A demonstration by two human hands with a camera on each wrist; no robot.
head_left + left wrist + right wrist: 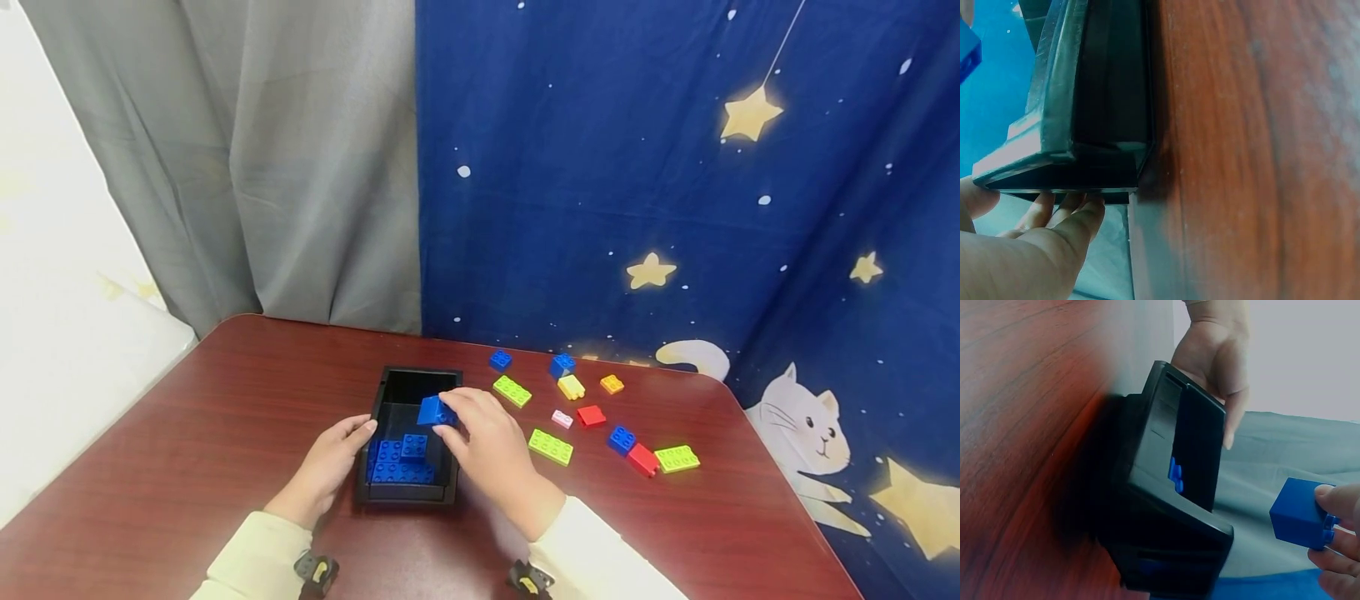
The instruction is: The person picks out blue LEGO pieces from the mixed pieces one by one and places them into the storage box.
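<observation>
A black box [408, 495] stands on the table, with several blue building bricks [401, 473] inside it at the near end. My left hand [330, 457] grips the box's left side, its thumb at the rim; in the left wrist view the fingers [1085, 215] lie against the outer wall. Over the box's right part, my right hand [487, 446] pinches a blue building brick [431, 411] between thumb and fingers. The right wrist view shows this held brick [1297, 512] apart from the box, studs toward the fingers.
Loose bricks lie right of the box: green ones [551, 447], [677, 458], blue ones [500, 360], [622, 440], red ones [591, 416], [642, 459], a yellow one [572, 387], an orange one [612, 384] and a pink one [562, 419]. Curtains [525, 208] hang behind the table [247, 400].
</observation>
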